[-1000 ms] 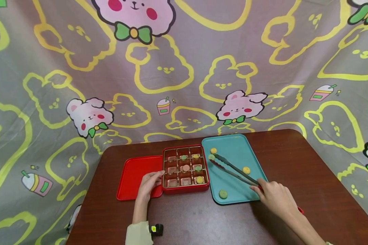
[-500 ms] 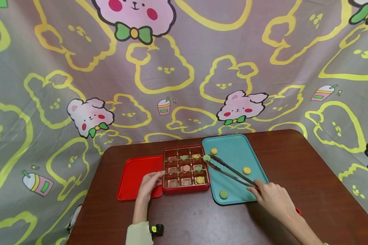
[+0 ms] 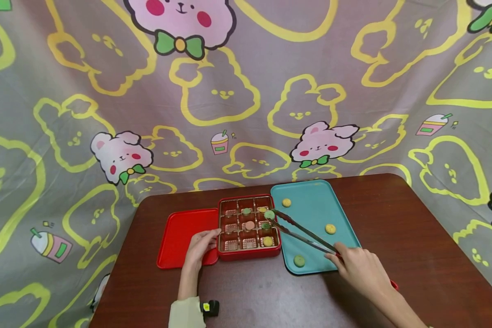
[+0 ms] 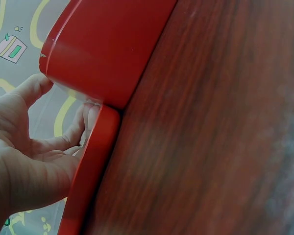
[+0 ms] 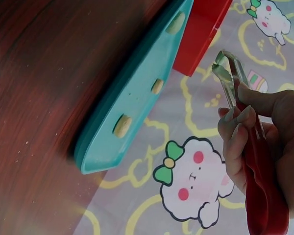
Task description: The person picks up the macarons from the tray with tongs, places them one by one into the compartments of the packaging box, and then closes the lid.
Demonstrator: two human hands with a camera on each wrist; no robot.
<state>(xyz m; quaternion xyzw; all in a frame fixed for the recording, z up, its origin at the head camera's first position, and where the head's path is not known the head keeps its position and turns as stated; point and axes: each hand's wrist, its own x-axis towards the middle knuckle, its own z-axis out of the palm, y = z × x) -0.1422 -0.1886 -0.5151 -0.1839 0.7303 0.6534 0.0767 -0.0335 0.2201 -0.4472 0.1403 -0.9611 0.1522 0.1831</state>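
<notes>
Tabletop: tongs [image 3: 301,233] w/ green cookie [image 3: 269,214] over box's [image 3: 248,254] rt edge.

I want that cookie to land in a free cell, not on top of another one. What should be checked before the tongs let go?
1. Tongs grip the pale green cookie at their tips: ok.
2. Right hand holds the tongs firmly by the handles: ok.
3. Left hand steadies the red box at its left edge: ok.
4. Cookie is over the box, not the teal tray: ok, above the right column.
5. Cell under the cookie is free: cannot tell; the cells of the right column that show already hold cookies.
6. Free cells exist: ok, the left column looks empty.
</notes>
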